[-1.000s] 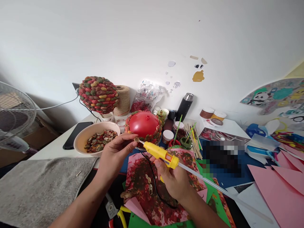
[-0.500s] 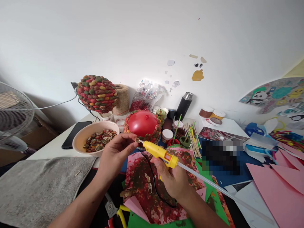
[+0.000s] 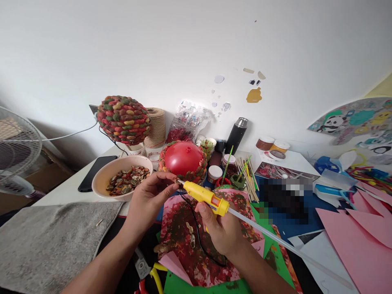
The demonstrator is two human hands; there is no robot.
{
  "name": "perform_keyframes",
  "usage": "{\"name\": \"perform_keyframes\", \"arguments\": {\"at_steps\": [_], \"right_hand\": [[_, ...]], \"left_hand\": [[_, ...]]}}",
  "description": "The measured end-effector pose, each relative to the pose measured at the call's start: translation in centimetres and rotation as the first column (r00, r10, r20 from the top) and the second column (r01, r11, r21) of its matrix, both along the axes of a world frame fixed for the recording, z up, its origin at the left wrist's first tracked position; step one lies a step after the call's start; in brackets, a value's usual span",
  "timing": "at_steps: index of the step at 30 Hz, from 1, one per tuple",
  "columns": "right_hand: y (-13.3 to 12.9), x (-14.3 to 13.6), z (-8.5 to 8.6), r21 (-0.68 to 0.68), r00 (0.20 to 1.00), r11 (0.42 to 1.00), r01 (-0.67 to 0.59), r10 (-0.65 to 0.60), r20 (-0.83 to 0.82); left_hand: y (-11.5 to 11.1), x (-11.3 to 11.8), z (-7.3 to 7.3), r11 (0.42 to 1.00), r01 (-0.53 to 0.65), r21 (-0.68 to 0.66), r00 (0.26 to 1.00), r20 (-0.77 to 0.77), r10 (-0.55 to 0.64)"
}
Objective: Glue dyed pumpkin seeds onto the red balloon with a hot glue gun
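Observation:
My right hand (image 3: pixel 225 232) is wrapped round a yellow hot glue gun (image 3: pixel 202 196), a long clear glue stick (image 3: pixel 275 241) poking out of its back. At its nozzle, my left hand (image 3: pixel 153 196) pinches a small peanut shell (image 3: pixel 177 181), mostly hidden by the fingers. Just behind sits a red balloon (image 3: pixel 183 159), ringed round its sides with painted peanut shells (image 3: pixel 163 161). To the left, a pale bowl (image 3: pixel 99 185) holds many painted shell halves (image 3: pixel 128 179). Two bare shell pieces (image 3: pixel 192 241) lie on the paint-smeared pink paper (image 3: pixel 177 220) below my hands.
A shell-covered ball (image 3: pixel 124 120) stands at the back left beside a twine spool (image 3: pixel 155 126). Paint jars (image 3: pixel 214 173), wooden sticks (image 3: pixel 252 175) and a black flask (image 3: pixel 237 134) line the back. Pliers (image 3: pixel 142 265) lie at the front, and a grey cloth (image 3: pixel 52 245) covers the left.
The view has shifted very slightly. Both hands keep the same grip, with the glue gun's nozzle still at the shell.

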State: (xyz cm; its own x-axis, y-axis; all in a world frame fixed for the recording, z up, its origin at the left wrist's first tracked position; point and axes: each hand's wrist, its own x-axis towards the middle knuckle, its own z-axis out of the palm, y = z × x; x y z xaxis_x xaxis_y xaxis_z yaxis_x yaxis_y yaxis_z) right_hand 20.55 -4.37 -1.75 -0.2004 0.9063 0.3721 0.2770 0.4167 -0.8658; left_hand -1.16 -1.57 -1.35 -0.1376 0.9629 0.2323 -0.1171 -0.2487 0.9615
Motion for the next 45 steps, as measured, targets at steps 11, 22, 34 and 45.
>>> {"name": "perform_keyframes", "arguments": {"at_steps": [11,22,34,45], "right_hand": [[0.05,-0.05,-0.37,-0.027,1.0,0.999,0.024,-0.023,0.003],[-0.19,-0.25,0.19,-0.038,0.998,0.999,0.013,-0.015,-0.053],[0.01,-0.26,-0.3,0.029,0.999,0.999,0.029,-0.028,-0.025],[-0.25,-0.42,0.23,0.084,0.997,0.995,0.049,-0.054,0.056]], "left_hand": [[-0.02,0.06,-0.12,1.0,-0.002,0.007,0.999,-0.034,0.002],[0.09,0.1,-0.16,1.0,0.007,0.016,0.999,-0.044,-0.006],[0.18,-0.12,-0.64,1.0,0.006,0.01,0.998,-0.059,-0.005],[0.23,-0.21,-0.89,1.0,-0.006,0.013,0.998,-0.069,0.007]]}}
